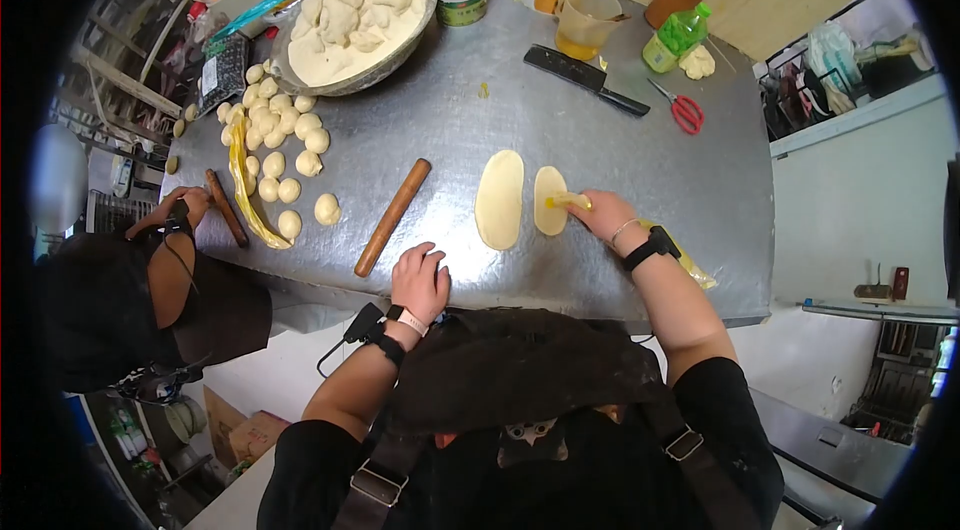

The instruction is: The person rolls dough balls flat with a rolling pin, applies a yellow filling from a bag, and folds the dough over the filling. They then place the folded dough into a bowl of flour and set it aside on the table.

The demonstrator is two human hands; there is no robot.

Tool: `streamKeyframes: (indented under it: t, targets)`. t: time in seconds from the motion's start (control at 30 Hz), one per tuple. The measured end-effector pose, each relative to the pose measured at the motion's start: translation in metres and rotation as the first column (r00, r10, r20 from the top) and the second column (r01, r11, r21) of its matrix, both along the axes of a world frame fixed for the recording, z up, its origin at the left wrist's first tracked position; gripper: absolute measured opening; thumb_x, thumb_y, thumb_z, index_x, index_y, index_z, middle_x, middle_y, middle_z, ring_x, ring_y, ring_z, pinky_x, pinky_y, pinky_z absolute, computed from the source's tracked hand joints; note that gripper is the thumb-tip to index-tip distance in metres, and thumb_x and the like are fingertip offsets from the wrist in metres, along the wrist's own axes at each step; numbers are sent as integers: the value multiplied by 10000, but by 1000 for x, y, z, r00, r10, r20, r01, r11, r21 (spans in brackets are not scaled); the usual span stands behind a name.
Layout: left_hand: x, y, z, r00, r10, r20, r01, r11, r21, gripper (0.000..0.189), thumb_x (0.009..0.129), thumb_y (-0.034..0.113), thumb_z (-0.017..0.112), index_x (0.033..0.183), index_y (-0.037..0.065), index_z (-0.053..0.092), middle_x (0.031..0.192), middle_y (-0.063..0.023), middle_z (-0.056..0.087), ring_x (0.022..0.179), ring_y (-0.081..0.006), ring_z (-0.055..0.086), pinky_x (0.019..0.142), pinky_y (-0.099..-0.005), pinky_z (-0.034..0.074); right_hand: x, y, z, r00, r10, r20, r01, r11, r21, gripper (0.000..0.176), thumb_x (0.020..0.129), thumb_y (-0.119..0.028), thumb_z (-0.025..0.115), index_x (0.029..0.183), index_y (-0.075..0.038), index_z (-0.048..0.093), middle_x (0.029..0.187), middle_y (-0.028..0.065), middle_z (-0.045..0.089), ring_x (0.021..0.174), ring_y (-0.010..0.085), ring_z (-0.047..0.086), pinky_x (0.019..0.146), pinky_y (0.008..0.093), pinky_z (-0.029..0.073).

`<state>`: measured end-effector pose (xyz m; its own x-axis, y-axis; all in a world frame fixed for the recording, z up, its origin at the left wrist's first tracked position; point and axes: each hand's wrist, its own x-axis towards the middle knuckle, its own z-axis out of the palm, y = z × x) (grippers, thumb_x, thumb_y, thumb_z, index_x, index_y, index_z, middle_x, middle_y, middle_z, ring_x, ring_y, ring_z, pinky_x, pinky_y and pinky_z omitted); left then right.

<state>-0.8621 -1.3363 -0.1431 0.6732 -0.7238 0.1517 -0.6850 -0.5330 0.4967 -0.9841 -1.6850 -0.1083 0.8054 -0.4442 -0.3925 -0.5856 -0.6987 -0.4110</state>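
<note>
My right hand (605,217) is closed on a small pale piece with yellow ends (572,200), whose kind I cannot make out. Its yellow tip overlaps the smaller flat oval of dough (549,220). A longer oval dough sheet (499,200) lies flat just left of that one. Near the table's front edge, my left hand (420,283) rests with its fingers apart, holding nothing. Beside it a wooden rolling pin (393,218) lies slanted on the metal table, apart from the fingers.
Round dough balls (270,120) and a yellow plastic strip (243,185) lie left. A co-worker's hand (186,205) is at a second rolling pin (226,210). Behind are a dough bowl (400,55), cleaver (565,67), scissors (686,113), jug (578,38) and green bottle (676,40).
</note>
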Motion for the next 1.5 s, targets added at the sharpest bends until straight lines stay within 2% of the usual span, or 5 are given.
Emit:
streamKeyframes:
  t: [0.33,0.53,0.93,1.27,1.5]
  targets:
    - [-1,-2,2,1000,12,-5,-11,1000,15,263,808,135,639,1067,90,635,1202,-107,570,1142,-330,508,951,-439,402,2,-6,10,992,32,-124,-50,988,-148,436,872,-507,618,996,-92,663,927,154,698,906,360,658,755,448,518]
    - [0,-1,-3,1000,13,27,-13,1000,15,274,790,134,649,1061,100,634,1190,-103,576,1125,-331,517,931,-443,414,27,23,20,972,62,228,-54,998,-42,445,893,-525,582,1023,-103,637,919,149,697,856,360,660,737,451,514]
    - [3,-2,-2,1000,9,17,-9,999,38,314,769,137,657,1080,111,620,1187,-94,577,1119,-324,518,919,-444,412,76,51,-1,966,258,-7,-257,961,-105,400,959,-482,480,971,-123,656,886,118,698,847,316,671,721,444,518]
    - [71,-108,3,986,-119,-119,85,963,-257,284,826,67,631,1107,40,595,1116,-170,599,1051,-372,551,923,-424,449,73,46,3,963,260,-65,-266,956,-119,347,976,-414,469,1038,-133,662,960,107,705,882,309,678,734,447,524]
    - [119,-201,-18,963,-230,-138,248,960,132,246,847,225,683,1020,56,633,1047,-166,616,937,-331,594,818,-396,489,73,2,-1,987,142,-82,-152,980,-132,309,868,-354,643,1058,-111,662,936,124,701,901,320,674,766,437,531]
